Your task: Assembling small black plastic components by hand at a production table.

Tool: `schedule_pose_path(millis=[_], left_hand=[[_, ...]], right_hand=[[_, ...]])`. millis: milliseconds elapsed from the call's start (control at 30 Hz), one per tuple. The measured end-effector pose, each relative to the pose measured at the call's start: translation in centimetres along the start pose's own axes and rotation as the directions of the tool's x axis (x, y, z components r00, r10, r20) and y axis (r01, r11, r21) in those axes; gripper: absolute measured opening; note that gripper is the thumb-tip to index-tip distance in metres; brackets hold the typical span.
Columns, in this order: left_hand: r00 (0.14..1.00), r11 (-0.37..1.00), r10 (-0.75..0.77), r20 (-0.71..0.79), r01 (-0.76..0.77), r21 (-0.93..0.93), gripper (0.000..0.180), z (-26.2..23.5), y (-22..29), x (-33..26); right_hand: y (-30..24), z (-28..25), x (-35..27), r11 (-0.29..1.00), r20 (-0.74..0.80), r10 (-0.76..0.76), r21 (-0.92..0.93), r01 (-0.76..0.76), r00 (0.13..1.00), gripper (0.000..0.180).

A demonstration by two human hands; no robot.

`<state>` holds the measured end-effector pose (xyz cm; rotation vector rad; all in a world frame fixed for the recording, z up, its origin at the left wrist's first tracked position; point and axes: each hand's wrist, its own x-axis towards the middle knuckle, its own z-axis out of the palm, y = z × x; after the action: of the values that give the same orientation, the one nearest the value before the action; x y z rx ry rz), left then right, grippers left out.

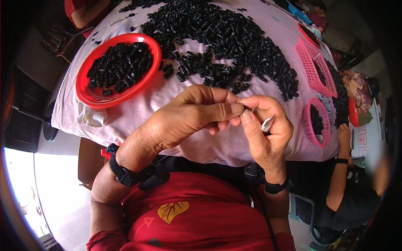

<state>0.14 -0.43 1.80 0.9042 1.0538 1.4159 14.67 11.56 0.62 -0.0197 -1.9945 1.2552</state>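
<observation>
My left hand (190, 113) pinches something tiny and dark between thumb and forefinger, mostly hidden by the fingertips. My right hand (268, 131) meets it there, thumb and forefinger closing on the same spot. Between the right palm and fingers sits a small silvery pointed tool (268, 124), its blade-like end poking out; the rest is covered. Just beyond both hands spreads a big heap of small black cylindrical plastic pieces (238, 37) on a pale pink cloth (184, 146). A red plate (86, 98) to the left carries a pile of similar black pieces (121, 65).
At the right stand a pink rectangular basket (307, 58) and a round pink basket (307, 125) with black pieces inside. A co-worker's hand (344, 133) reaches in beside them. Another person in a red sleeve (75, 12) sits at the far left.
</observation>
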Motion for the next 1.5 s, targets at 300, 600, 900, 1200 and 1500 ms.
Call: schedule_pose_path(millis=[300,600,900,1200,1500], left_hand=[[1.000,0.999,0.031,-0.003,-0.031,0.013,0.039,-0.1,1.1,-0.5],[0.996,0.995,0.085,0.003,-0.085,0.051,0.034,-0.2,0.3,-0.3],[0.996,0.994,0.082,0.024,-0.083,0.068,0.034,-0.3,0.4,-0.3],[0.999,0.997,0.048,-0.003,-0.048,-0.053,0.034,-0.5,1.1,-0.5],[0.999,0.998,0.046,-0.013,-0.046,-0.031,0.033,-0.6,1.0,-0.4]], right_hand=[[-0.2,-0.1,0.0,0.998,-0.035,0.046,-0.030,-0.047,0.998,0.017],[-0.1,0.1,0.0,0.999,-0.027,0.035,-0.009,-0.036,0.999,0.018],[-0.3,0.0,-0.1,0.997,-0.041,0.080,-0.019,-0.081,0.996,0.015],[-0.2,-0.7,0.1,0.993,-0.085,0.037,-0.112,-0.046,0.996,0.014],[-0.4,-0.4,0.0,0.995,-0.083,0.032,-0.091,-0.040,0.996,0.015]])
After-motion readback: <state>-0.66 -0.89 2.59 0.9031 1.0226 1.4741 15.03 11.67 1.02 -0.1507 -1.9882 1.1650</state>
